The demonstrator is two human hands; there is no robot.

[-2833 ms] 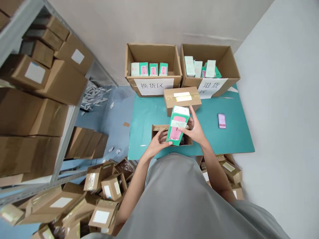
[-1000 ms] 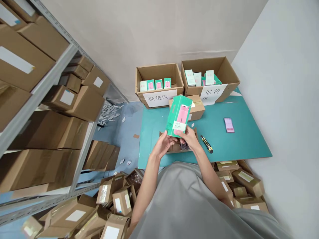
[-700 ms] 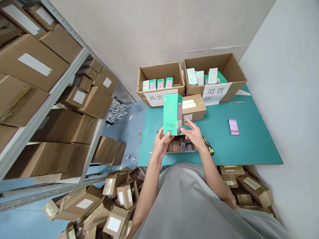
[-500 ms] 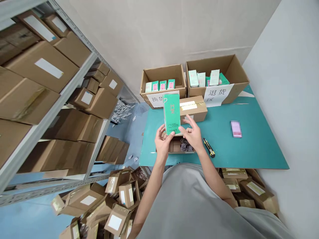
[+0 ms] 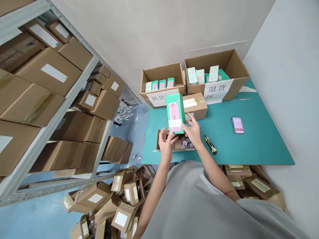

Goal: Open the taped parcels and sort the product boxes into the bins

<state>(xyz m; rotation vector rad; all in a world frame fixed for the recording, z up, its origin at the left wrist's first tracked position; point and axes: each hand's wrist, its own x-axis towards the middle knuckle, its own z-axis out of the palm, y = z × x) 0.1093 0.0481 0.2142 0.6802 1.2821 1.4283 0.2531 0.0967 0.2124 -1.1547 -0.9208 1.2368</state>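
A green box (image 5: 171,98) with a pink picture of a product and a white label strip is held upright above the front of the table. My right hand (image 5: 193,134) grips its lower right edge, thumb in front. At the lower left corner is my left hand (image 5: 165,146), its fingers apart and close under the box; I cannot tell if they touch it. Below the hands lies an open cardboard box (image 5: 177,145) with crumpled grey paper (image 5: 186,143) inside. A yellow and black box cutter (image 5: 210,144) rests right of my right hand.
Two open cartons, a left one (image 5: 161,68) and a right one (image 5: 239,68), hold green and pale boxes behind a closed parcel (image 5: 199,105). A phone (image 5: 238,125) lies on the green table (image 5: 259,146). Shelves (image 5: 82,83) and discarded cartons (image 5: 122,215) stand left.
The green box has been turned, so its face with the pink picture now shows instead of the printed text. My left hand's fingers have loosened from its lower left side.
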